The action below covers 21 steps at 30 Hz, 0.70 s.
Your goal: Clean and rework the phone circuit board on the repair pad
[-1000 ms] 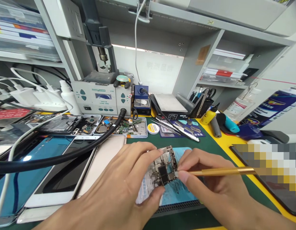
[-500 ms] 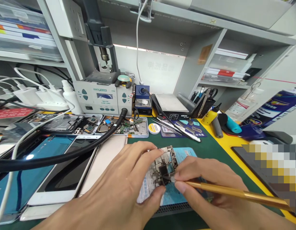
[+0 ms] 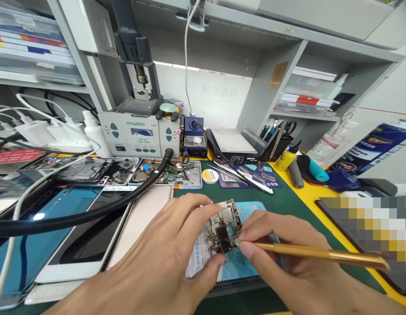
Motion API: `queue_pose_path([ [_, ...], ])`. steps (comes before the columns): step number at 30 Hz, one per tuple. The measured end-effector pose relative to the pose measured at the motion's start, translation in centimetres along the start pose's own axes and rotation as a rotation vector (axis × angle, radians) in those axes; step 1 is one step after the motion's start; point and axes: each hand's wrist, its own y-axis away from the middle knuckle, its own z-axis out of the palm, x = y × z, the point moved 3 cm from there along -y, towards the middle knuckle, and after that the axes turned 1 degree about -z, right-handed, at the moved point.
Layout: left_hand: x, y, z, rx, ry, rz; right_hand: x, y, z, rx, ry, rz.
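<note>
While the left hand (image 3: 166, 258) pinches a circuit board (image 3: 224, 227) between thumb and fingers, the board's long axis tilts up and away. Pinched in the right hand's (image 3: 288, 258) grip, a gold tool (image 3: 317, 253) points left, its tip on the board. Below lies a green tabletop (image 3: 288, 199), with phones (image 3: 74, 236) crowding the left and a yellow edge at right.

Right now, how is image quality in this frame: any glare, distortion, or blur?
Head view: wide-angle lens bends the shelf edges; bright backlit panel behind; circuit board and both hands sharp; pixelated block masks the right side; glare spot on the blue phone.
</note>
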Motion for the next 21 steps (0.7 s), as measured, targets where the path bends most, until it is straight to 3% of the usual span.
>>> queue_pose_path([
  [8,0.1,-0.3,-0.2,-0.021,0.005,0.013,0.5,0.3,0.0,0.023,-0.041,0.051],
  [16,0.1,-0.4,0.0,0.042,0.015,0.042,-0.7,-2.0,-0.6,0.179,0.0,0.094],
  [21,-0.1,-0.5,-0.1,0.066,-0.002,0.051,-0.3,-1.7,-0.5,0.205,-0.022,0.14],
])
